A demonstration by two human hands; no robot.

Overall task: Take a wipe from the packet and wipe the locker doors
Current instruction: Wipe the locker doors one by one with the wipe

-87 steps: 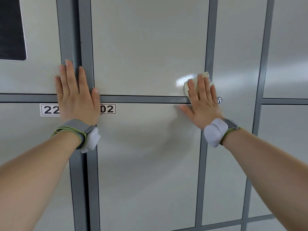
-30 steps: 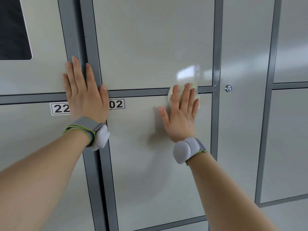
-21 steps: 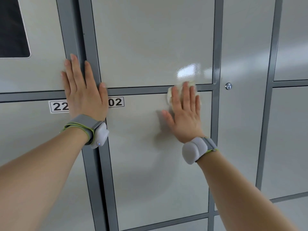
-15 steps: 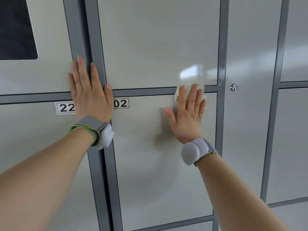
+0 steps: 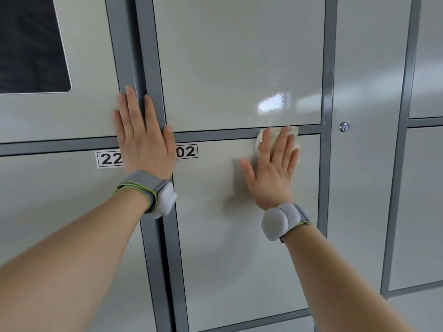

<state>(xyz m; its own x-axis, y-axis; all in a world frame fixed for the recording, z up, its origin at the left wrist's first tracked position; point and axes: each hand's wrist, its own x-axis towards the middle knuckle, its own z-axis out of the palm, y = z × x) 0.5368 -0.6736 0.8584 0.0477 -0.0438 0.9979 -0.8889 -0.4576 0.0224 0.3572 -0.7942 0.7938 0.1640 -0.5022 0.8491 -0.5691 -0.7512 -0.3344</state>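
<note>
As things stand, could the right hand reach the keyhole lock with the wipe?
Probably yes: the right hand, pressing the wipe flat, sits just left of the lock, with only the grey frame strip between.

Grey metal frame [image 5: 327, 68] (dark window [image 5: 28, 44] left)

A dark panel [image 5: 31, 41] sits upper left, a numbered label [image 5: 187, 152] below, a keyhole [image 5: 344, 127] right.

Smooth, semi-glossy painted metal is seen on the locker doors [image 5: 239, 63], with a bright sheen above the crumpled, soft cloth-like wipe [image 5: 278, 137]. Matt grey metal forms the frame [image 5: 153, 68]; the keyhole [image 5: 344, 127] is shiny.
</note>
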